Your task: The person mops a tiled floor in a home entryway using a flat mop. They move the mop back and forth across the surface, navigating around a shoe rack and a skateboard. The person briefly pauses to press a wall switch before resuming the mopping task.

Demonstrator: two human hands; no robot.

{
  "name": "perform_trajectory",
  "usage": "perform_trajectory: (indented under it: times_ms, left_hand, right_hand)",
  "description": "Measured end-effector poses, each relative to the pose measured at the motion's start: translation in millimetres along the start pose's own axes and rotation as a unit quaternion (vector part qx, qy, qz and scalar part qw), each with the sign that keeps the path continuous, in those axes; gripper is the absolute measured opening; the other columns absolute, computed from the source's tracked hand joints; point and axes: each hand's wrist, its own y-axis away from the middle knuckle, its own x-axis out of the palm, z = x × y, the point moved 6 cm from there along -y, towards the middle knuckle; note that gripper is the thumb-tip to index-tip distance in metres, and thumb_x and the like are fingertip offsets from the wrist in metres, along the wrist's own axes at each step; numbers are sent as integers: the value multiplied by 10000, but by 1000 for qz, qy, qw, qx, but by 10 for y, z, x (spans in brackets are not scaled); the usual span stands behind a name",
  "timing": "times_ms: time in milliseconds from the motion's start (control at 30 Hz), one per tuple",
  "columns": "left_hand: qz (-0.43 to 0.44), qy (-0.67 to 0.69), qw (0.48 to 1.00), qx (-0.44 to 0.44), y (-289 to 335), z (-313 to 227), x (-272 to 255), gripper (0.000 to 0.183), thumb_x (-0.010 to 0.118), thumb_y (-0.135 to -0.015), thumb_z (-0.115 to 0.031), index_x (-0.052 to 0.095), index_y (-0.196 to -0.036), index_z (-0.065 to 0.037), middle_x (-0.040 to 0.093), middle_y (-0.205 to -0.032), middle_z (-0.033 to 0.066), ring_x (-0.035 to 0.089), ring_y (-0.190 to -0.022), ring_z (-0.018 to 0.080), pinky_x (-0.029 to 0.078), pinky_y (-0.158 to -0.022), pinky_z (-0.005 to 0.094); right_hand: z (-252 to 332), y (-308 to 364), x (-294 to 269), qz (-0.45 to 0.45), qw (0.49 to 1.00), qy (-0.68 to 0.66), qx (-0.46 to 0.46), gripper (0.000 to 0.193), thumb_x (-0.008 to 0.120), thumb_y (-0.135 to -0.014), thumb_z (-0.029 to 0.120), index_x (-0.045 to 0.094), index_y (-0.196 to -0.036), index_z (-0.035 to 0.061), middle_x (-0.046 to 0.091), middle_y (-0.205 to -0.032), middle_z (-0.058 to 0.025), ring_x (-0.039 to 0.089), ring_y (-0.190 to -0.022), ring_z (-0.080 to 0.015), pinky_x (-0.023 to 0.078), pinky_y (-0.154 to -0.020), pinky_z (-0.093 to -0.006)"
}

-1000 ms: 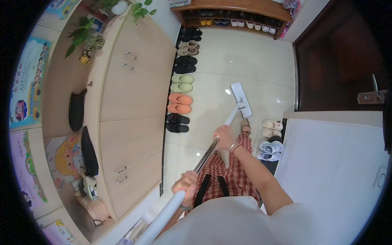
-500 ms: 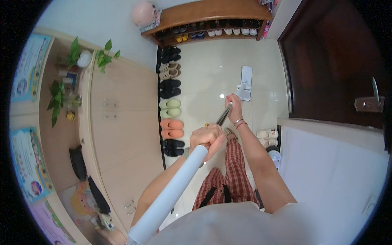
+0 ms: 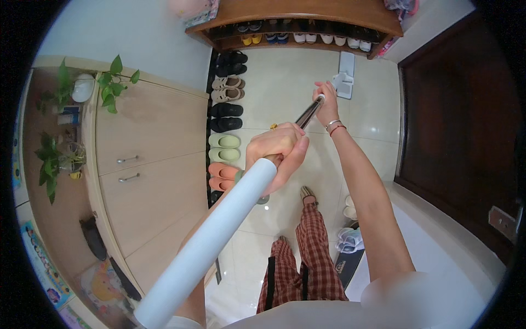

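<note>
A flat mop with a long pole runs from the lower left toward the far side. Its thick pale-blue grip (image 3: 211, 241) is nearest me, and my left hand (image 3: 278, 147) is wrapped round the pole just beyond that grip. Farther along, my right hand (image 3: 327, 107) closes round the metal pole, some fingertips lifted. The white rectangular mop head (image 3: 346, 68) lies flat on the shiny tiled floor (image 3: 279, 82), close to the shoe rack's front. My right hand hides part of the pole's lower end.
A brown wooden shoe rack (image 3: 296, 15) stands ahead, shoes on its shelves. Slippers and sandals, among them a green pair (image 3: 224, 148), line the beige cabinet (image 3: 153, 126) at left. A dark door (image 3: 460, 131) is at right; white shoes (image 3: 349, 208) sit beside my leg.
The mop head has slid away from me toward the shoe rack. Both hands have gone forward with the pole, and my view has shifted forward.
</note>
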Motion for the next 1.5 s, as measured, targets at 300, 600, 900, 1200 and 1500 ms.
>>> perform_trajectory:
  times_ms: [300,600,900,1200,1500]
  left_hand:
    - [-179,-121,976,8,699,69,-613,285,479,-927,81,427,-673,-37,515,-647,58,508,-620,169,482,-838,428]
    - [-439,-131,877,-143,2119,-585,-688,331,406,-1022,-120,362,-697,-75,448,-637,29,478,-663,161,441,-936,470]
    - [-541,-68,812,-207,4016,-2087,-540,368,425,-1029,-168,339,-673,-127,340,-579,-7,404,-664,135,399,-970,428]
    - [-596,-72,747,-286,5862,-3674,-267,343,432,-1025,-148,325,-700,-140,340,-576,-9,413,-654,136,402,-934,425]
    - [-586,-132,766,-229,6756,-4267,-11,364,414,-1029,-257,317,-691,-162,323,-542,-4,392,-585,136,411,-810,385]
  right_hand:
    - [795,-140,1211,206,972,-50,-105,152,656,-726,0,581,-824,89,595,-928,-87,549,-1005,-323,448,-913,-416]
    - [1640,1078,1561,400,894,9,-203,88,660,-706,118,623,-784,105,618,-889,-92,550,-992,-306,406,-925,-431]
    - [2783,3368,1252,444,859,-93,-236,173,710,-600,171,553,-643,115,572,-703,-64,534,-799,-302,416,-770,-408]
    - [4010,5827,690,555,791,-134,-221,190,711,-620,260,593,-578,116,583,-635,-104,594,-752,-306,431,-707,-425]
    - [4496,7035,364,708,653,-106,-248,225,604,-768,312,691,-742,106,655,-739,-111,626,-838,-275,430,-816,-403]
